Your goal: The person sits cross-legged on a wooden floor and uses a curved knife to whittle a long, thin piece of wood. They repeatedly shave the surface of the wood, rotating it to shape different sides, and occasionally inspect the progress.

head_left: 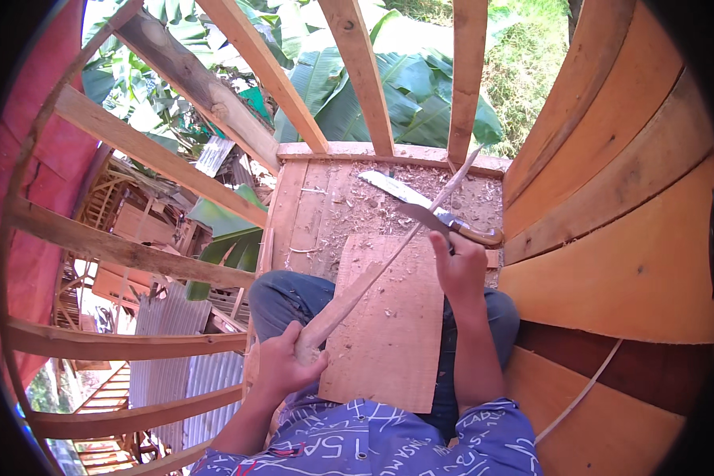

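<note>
Left hand [285, 366] grips thick end of wooden stick [389, 258], laid diagonally over plywood board [389, 333] on lap. Right hand [458, 266] closed around knife [424, 216]. Shaving-strewn plank floor [317, 210]; railing slats ahead, board wall right.

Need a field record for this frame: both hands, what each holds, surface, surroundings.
left hand: left hand grips the thick end of a long tapered pale wooden stick
right hand: right hand holds a dark-bladed knife against the stick
lying nearby: second large knife with a brown wooden handle on the floor
work surface: flat plywood board over the lap
floor: wooden plank platform strewn with shavings
surroundings: wooden railing slats, banana leaves beyond
</note>
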Tool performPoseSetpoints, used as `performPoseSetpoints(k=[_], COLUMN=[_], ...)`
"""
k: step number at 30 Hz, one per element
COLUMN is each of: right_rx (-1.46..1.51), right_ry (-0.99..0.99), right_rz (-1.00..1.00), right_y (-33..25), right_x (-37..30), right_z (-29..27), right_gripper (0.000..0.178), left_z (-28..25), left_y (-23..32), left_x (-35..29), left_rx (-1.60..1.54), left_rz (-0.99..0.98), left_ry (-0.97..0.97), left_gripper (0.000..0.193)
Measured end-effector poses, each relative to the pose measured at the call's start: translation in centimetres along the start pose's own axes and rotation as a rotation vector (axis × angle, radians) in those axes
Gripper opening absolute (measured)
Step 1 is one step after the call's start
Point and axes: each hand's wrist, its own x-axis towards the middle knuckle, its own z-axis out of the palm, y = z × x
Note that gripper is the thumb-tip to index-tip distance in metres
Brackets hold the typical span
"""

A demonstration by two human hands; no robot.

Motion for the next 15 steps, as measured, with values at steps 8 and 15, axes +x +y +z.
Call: performPoseSetpoints(k=[8, 15], right_rx=[0.602, 0.975], right_ry=[-0.029, -0.470], right_rz=[0.263, 0.317], right_y=[4.2, -1.5], right_x=[1.0, -1.4], right_z=[-0.7, 1.9], right_gripper=[0.041, 0.015], left_z=[0.1, 0.8], left_y=[-0.7, -0.9], left_x=[-0.3, -0.4], left_rx=[0.106, 0.181], left_rz=[-0.006, 0.052], left_ry=[0.043, -0.009], left_gripper=[0.048, 0.052])
